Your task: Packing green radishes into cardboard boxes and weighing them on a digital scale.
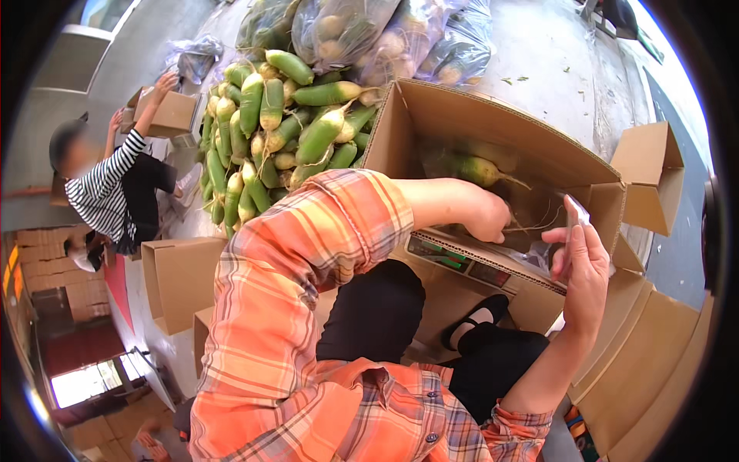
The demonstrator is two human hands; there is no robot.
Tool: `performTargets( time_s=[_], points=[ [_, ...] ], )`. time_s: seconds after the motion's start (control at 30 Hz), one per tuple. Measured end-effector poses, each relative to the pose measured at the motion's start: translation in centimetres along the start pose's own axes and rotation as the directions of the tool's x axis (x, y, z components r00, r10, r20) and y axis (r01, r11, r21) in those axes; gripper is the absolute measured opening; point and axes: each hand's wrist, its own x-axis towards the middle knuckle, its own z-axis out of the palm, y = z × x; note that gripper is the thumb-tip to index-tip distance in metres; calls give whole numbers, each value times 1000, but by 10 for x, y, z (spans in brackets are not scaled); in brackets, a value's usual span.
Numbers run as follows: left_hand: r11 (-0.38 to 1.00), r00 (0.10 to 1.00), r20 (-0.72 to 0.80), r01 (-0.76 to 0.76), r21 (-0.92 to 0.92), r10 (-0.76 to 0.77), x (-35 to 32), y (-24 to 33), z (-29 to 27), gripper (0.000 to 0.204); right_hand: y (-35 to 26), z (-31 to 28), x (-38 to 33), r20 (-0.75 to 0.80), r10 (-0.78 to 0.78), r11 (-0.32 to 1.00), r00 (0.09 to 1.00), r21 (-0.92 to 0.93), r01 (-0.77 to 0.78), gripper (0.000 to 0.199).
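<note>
A cardboard box [493,115] stands open in front of me, with clear plastic film [539,254] inside. One green radish [479,170] with a long thin root lies in it. My left hand [486,215] reaches into the box with curled fingers, close to the thin root strands; what they hold is hidden. At the box's near right corner, my right hand [581,254] grips a whitish edge of the plastic film. A big heap of green radishes [269,131] lies just left of the box.
Plastic bags of radishes [339,35] lie behind the heap. Under the box's near side is a scale with a green lit display [439,256]. Empty cardboard boxes stand at left [185,281] and right [650,177]. A person in a striped top [108,192] handles another box [165,114].
</note>
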Motion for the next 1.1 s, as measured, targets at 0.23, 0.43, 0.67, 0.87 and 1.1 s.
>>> performTargets(
  time_s=[0.23, 0.43, 0.67, 0.87, 1.1],
  points=[
    [848, 531, -846, -424, -317, -50, -161, -40, -37, 24, -2, 2, 0, -26, 12, 1000, 1000, -3, -12, 35],
    [680, 38, -728, -328, -656, -685, -255, -167, 69, 19, -2, 9, 1, -17, -11, 1000, 1000, -25, 11, 36],
    [310, 26, -327, -260, -915, -945, -222, -252, 232, 20, -1, 11, 4, -54, 3, 995, 999, -102, -9, 40],
    [505, 15, -505, 2, -863, -863, -179, -262, 258, 17, 0, 15, 5, -79, -5, 989, 997, -147, -6, 42],
    [636, 315, -609, -20, -771, -728, -98, -236, 224, 19, 2, 18, 6, -110, -10, 981, 994, -195, -12, 41]
  ],
)
